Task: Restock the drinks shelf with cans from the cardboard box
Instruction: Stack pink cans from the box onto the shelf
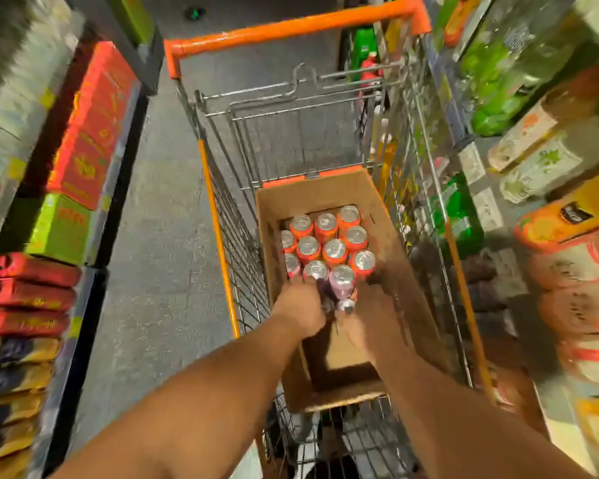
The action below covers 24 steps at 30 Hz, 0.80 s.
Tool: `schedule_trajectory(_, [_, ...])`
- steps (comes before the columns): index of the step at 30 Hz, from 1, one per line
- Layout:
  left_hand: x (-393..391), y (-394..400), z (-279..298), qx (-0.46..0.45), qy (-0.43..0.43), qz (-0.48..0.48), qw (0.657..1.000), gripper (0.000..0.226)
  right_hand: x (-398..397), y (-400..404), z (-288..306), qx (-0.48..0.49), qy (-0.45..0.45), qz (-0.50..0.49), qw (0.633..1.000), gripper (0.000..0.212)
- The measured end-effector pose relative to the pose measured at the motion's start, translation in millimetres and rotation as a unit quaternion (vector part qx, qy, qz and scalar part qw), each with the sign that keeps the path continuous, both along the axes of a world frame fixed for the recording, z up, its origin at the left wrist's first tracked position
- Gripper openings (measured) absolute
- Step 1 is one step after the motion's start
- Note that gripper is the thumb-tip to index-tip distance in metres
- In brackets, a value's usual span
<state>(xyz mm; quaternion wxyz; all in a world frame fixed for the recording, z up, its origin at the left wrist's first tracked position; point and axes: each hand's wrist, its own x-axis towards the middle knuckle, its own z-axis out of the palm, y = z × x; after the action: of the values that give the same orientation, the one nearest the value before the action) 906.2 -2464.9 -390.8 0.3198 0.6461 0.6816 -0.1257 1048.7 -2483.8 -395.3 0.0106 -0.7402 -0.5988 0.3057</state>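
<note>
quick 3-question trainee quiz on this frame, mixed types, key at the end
1. True or false: the cardboard box sits inside the shopping cart.
2. Which end of the box holds the upright cans? A) the end far from the person B) the near end C) spread evenly
3. Where are the left hand and right hand?

Key
1. True.
2. A; the near end shows bare cardboard.
3. Both reach into the box at the nearest row of cans; motion blur hides each grip.

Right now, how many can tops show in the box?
12 can tops show, clustered at the far end of the cardboard box: three rows of three, then three nearest the hands, one half covered. More may be hidden under them.
</note>
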Motion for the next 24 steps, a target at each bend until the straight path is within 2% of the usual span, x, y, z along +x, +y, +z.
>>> schedule_trajectory(7, [24,36,-69,-0.055,0.134,-0.024,0.989,0.065,9,47,-76,0.021,-0.095,0.129,0.987,0.059])
schedule_trajectory(11, [28,50,-91,-0.011,0.19,-0.09,0.978,0.048,10,69,-101,0.011,-0.126,0.19,0.974,0.068])
schedule_trajectory(14, [28,63,-94,-0.007,0.217,-0.128,0.968,0.044,8,80,-111,0.012,-0.149,0.214,0.965,0.073])
schedule_trajectory(21, [19,72,-100,-0.004,0.225,-0.132,0.965,0.034,7,89,-123,0.002,-0.17,0.235,0.957,0.063])
schedule_trajectory(24, [17,68,-104,-0.014,0.229,-0.139,0.963,0.039,5,91,-127,-0.002,-0.183,0.231,0.956,0.055])
